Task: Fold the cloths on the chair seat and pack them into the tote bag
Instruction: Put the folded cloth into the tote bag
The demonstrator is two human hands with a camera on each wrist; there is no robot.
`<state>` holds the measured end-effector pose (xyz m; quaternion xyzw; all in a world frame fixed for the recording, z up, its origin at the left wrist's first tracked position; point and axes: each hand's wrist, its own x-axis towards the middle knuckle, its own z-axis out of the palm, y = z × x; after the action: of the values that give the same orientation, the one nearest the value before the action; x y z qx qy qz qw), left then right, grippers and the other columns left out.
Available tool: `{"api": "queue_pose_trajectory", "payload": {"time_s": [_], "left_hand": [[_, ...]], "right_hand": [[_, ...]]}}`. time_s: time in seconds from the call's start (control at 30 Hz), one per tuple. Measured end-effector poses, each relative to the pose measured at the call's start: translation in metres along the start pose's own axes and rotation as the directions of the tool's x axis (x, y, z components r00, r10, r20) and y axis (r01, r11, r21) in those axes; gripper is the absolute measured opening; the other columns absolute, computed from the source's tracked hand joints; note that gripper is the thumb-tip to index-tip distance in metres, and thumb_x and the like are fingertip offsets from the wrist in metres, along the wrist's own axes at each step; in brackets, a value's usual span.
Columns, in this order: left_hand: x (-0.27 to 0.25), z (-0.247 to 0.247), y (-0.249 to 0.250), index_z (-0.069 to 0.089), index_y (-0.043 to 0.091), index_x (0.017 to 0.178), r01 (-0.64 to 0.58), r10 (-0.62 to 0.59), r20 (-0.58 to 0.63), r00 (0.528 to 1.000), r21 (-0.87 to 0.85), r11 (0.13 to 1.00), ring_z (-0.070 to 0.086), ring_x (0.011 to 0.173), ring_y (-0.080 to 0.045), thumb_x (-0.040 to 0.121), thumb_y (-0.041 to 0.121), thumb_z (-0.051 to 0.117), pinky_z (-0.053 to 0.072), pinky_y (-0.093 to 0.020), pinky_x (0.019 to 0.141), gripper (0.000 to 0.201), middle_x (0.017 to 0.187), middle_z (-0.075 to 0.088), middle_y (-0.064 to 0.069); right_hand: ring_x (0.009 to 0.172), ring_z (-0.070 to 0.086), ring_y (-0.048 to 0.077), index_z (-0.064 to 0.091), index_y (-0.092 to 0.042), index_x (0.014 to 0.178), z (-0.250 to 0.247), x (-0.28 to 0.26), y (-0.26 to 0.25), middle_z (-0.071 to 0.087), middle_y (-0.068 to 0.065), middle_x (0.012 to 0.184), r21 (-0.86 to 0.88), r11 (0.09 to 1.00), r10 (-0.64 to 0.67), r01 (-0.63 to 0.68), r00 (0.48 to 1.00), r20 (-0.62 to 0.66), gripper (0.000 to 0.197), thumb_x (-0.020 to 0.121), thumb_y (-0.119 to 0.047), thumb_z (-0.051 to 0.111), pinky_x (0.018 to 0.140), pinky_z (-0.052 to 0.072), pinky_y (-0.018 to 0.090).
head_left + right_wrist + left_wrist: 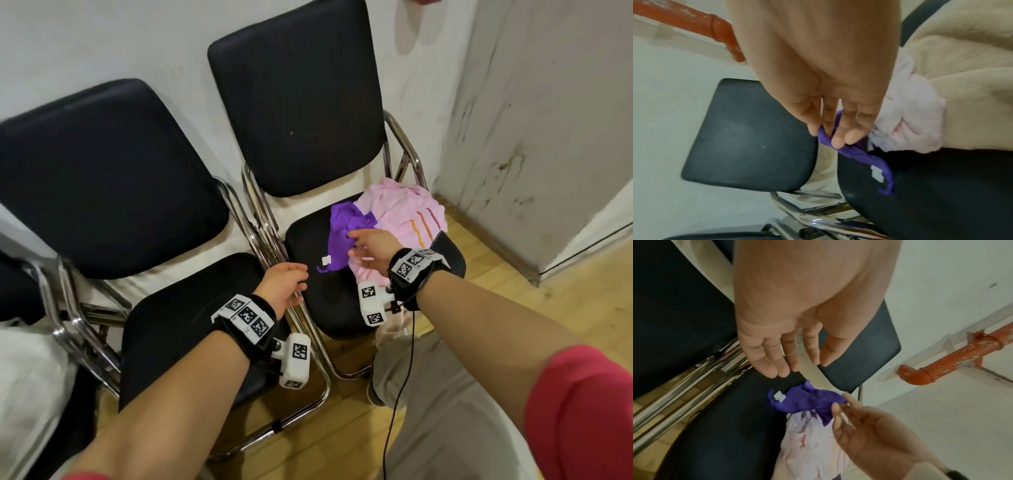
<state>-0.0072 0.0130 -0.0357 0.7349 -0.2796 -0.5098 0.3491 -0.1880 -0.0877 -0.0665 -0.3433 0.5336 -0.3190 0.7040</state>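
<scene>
Head view: right hand (371, 248) pinches purple cloth (342, 236) lying beside pink cloth (406, 212) on chair seat (342, 301); left hand (284, 286) hovers relaxed, holding nothing.

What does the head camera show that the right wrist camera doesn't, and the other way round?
Only the head view shows the left hand, open and apart from the cloths, a second chair, and the pink cloth's orange and magenta stripes. Only the right wrist view shows the right hand's fingertips pinching the purple cloth, plus an orange pipe on the wall. Both show the purple cloth with its white tag lying on the black chair seat beside the pink cloth.
</scene>
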Motion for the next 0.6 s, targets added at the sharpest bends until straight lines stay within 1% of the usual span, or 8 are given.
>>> {"api": "queue_pose_trajectory", "payload": {"time_s": [0.1, 0.17, 0.27, 0.33, 0.4, 0.5, 0.53, 0.6], "left_hand": [[-0.009, -0.002, 0.009, 0.066, 0.019, 0.108, -0.055, 0.055, 0.004, 0.998, -0.015, 0.998, 0.060, 0.094, -0.017, 0.095, 0.012, 0.060, 0.051, -0.031, 0.071, 0.016, 0.106, 0.064, -0.005], [-0.016, -0.004, 0.017, 0.066, 0.023, 0.107, -0.095, 0.095, -0.004, 0.995, -0.024, 0.995, 0.061, 0.095, -0.016, 0.093, 0.013, 0.064, 0.052, -0.032, 0.075, 0.017, 0.108, 0.066, -0.006], [-0.032, -0.010, 0.033, 0.065, 0.026, 0.111, -0.163, 0.163, -0.008, 0.987, -0.031, 0.986, 0.061, 0.102, -0.016, 0.086, 0.014, 0.072, 0.050, -0.037, 0.088, 0.029, 0.110, 0.068, -0.003], [-0.044, -0.015, 0.043, 0.063, 0.027, 0.115, -0.208, 0.209, 0.020, 0.978, -0.046, 0.977, 0.062, 0.107, -0.017, 0.082, 0.015, 0.075, 0.047, -0.039, 0.090, 0.036, 0.109, 0.070, 0.000], [-0.055, -0.020, 0.050, 0.061, 0.025, 0.115, -0.255, 0.258, 0.055, 0.965, -0.060, 0.965, 0.065, 0.099, -0.013, 0.083, 0.014, 0.075, 0.047, -0.032, 0.079, 0.037, 0.102, 0.072, 0.003], [-0.074, -0.030, 0.056, 0.058, 0.017, 0.115, -0.345, 0.353, 0.067, 0.933, -0.109, 0.932, 0.068, 0.064, 0.001, 0.088, 0.003, 0.070, 0.050, -0.018, 0.051, 0.033, 0.092, 0.067, 0.002], [-0.079, -0.035, 0.057, 0.058, 0.015, 0.115, -0.368, 0.378, 0.063, 0.924, -0.126, 0.921, 0.066, 0.058, 0.004, 0.088, 0.002, 0.069, 0.048, -0.014, 0.046, 0.031, 0.091, 0.066, 0.001], [-0.089, -0.048, 0.055, 0.058, 0.012, 0.111, -0.408, 0.421, 0.059, 0.905, -0.158, 0.899, 0.067, 0.058, 0.004, 0.089, 0.003, 0.069, 0.046, -0.011, 0.046, 0.026, 0.089, 0.066, 0.000]], "right_hand": [[0.074, 0.063, 0.018, 0.069, -0.013, 0.101, 0.012, -0.020, -0.022, 0.062, 0.009, 0.087, 0.031, 0.996, -0.081, 0.080, 0.997, 0.011, 0.043, 0.091, 0.014, 0.036, 0.066, 0.051, 0.029], [0.079, 0.065, 0.018, 0.068, -0.011, 0.109, 0.021, -0.036, -0.035, 0.063, 0.008, 0.094, 0.028, 0.993, -0.120, 0.119, 0.992, 0.048, 0.049, 0.091, 0.017, 0.032, 0.069, 0.053, 0.029], [0.086, 0.066, 0.020, 0.066, -0.006, 0.120, 0.037, -0.064, -0.055, 0.063, 0.007, 0.099, 0.013, 0.984, -0.175, 0.175, 0.976, 0.131, 0.056, 0.089, 0.022, 0.029, 0.071, 0.053, 0.028], [0.090, 0.066, 0.021, 0.064, -0.006, 0.122, 0.049, -0.082, -0.067, 0.064, 0.007, 0.100, 0.006, 0.978, -0.207, 0.209, 0.961, 0.186, 0.056, 0.088, 0.023, 0.029, 0.073, 0.053, 0.029], [0.091, 0.068, 0.022, 0.065, -0.008, 0.119, 0.063, -0.096, -0.075, 0.066, 0.008, 0.101, -0.006, 0.971, -0.229, 0.237, 0.943, 0.240, 0.060, 0.086, 0.024, 0.026, 0.074, 0.054, 0.029], [0.086, 0.070, 0.021, 0.068, -0.010, 0.112, 0.086, -0.114, -0.082, 0.068, 0.010, 0.100, -0.060, 0.961, -0.241, 0.271, 0.922, 0.304, 0.059, 0.083, 0.023, 0.029, 0.070, 0.055, 0.028], [0.083, 0.070, 0.020, 0.069, -0.009, 0.109, 0.094, -0.120, -0.083, 0.068, 0.011, 0.099, -0.079, 0.956, -0.244, 0.282, 0.916, 0.319, 0.057, 0.084, 0.023, 0.030, 0.068, 0.055, 0.027], [0.077, 0.067, 0.019, 0.070, -0.008, 0.105, 0.112, -0.130, -0.083, 0.066, 0.012, 0.093, -0.100, 0.949, -0.248, 0.298, 0.905, 0.345, 0.054, 0.084, 0.023, 0.031, 0.063, 0.055, 0.025]]}}
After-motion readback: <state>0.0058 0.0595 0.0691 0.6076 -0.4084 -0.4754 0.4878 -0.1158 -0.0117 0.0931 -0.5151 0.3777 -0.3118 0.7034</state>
